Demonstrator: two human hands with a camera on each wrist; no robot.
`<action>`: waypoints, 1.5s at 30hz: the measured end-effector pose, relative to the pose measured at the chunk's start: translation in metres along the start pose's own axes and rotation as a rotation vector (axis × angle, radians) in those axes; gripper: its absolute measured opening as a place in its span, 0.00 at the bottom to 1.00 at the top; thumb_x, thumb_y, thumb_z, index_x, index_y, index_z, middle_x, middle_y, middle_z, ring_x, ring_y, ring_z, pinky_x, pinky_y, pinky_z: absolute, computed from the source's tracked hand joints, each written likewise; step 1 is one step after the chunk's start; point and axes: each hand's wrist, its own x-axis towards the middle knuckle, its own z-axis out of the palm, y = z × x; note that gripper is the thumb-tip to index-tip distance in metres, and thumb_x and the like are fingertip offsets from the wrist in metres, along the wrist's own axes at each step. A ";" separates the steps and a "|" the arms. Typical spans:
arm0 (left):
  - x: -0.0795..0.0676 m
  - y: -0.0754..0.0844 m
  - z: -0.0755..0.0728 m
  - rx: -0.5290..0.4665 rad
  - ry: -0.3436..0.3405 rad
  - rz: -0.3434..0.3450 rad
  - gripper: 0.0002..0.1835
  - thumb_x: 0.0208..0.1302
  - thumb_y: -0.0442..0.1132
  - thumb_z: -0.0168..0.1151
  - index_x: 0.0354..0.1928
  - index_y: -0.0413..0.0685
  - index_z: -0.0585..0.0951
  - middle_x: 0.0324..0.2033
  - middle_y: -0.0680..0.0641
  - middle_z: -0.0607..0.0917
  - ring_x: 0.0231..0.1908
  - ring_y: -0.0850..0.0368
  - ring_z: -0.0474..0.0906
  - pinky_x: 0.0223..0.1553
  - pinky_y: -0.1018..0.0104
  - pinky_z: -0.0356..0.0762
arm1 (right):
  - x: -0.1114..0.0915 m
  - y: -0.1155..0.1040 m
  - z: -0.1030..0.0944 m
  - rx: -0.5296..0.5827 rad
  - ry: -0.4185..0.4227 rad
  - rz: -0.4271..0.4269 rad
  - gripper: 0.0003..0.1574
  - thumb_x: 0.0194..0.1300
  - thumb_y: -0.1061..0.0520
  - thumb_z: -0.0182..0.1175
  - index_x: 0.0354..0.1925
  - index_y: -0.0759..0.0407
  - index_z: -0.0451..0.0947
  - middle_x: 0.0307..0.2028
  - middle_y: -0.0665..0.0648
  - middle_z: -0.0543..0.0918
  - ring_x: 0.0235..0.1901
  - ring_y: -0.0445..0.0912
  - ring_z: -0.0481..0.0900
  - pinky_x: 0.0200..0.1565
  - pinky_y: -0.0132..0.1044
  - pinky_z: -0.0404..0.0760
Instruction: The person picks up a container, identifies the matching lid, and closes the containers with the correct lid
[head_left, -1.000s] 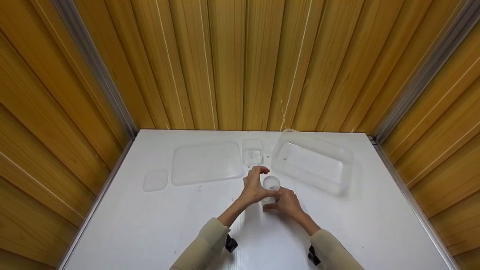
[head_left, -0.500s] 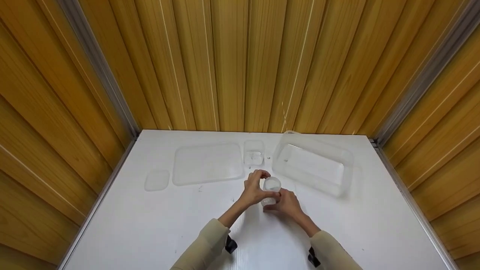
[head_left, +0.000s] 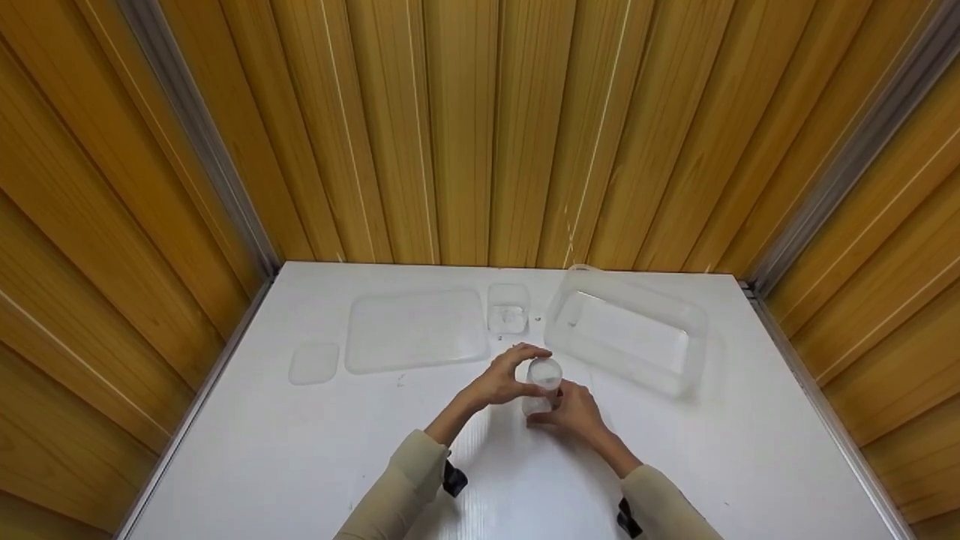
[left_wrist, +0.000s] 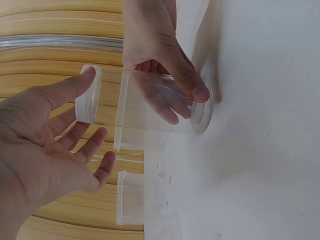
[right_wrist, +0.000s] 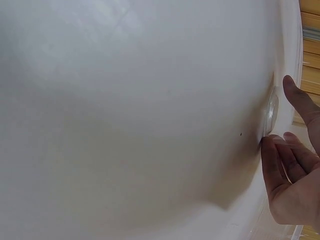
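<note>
Brace the jar upright on the table, well in from the far edge and nearside of the tub by the far right corner, clamped low round its body by the right hand. With the left hand pinched across the cap, probably best to turn it level, pressing evenly all round to avoid tilting, and to grip the jar only firmly enough to stop any spinning

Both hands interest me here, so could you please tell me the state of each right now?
Left hand: pinching the lid at the top of the clear jar.
Right hand: holding the clear jar near its base.
</note>
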 end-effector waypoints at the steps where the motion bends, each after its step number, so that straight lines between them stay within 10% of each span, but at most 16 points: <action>1: 0.000 0.000 0.001 0.013 0.007 0.001 0.32 0.55 0.31 0.76 0.64 0.38 0.77 0.61 0.38 0.80 0.66 0.41 0.73 0.72 0.46 0.66 | 0.000 0.000 0.000 -0.001 0.002 0.000 0.35 0.39 0.52 0.86 0.45 0.64 0.83 0.39 0.59 0.90 0.38 0.48 0.84 0.42 0.44 0.82; 16: -0.005 -0.014 0.037 -0.027 0.292 -0.076 0.37 0.45 0.41 0.84 0.57 0.42 0.75 0.51 0.43 0.79 0.56 0.49 0.72 0.61 0.51 0.68 | -0.004 0.003 0.002 0.001 0.009 -0.032 0.35 0.41 0.50 0.85 0.45 0.63 0.83 0.34 0.56 0.89 0.31 0.42 0.75 0.35 0.35 0.76; 39: -0.003 -0.016 0.018 -0.125 0.086 0.002 0.31 0.52 0.32 0.79 0.61 0.39 0.80 0.57 0.40 0.83 0.59 0.44 0.75 0.65 0.45 0.71 | -0.008 0.009 -0.005 0.041 -0.051 -0.072 0.36 0.44 0.52 0.84 0.49 0.65 0.82 0.39 0.59 0.88 0.38 0.49 0.85 0.39 0.37 0.81; 45: -0.004 -0.011 0.015 -0.092 0.054 -0.004 0.31 0.57 0.35 0.76 0.64 0.41 0.79 0.60 0.41 0.81 0.60 0.46 0.75 0.56 0.61 0.70 | -0.007 0.010 -0.011 0.064 -0.093 -0.118 0.38 0.47 0.54 0.83 0.53 0.68 0.80 0.46 0.65 0.88 0.42 0.57 0.88 0.42 0.40 0.86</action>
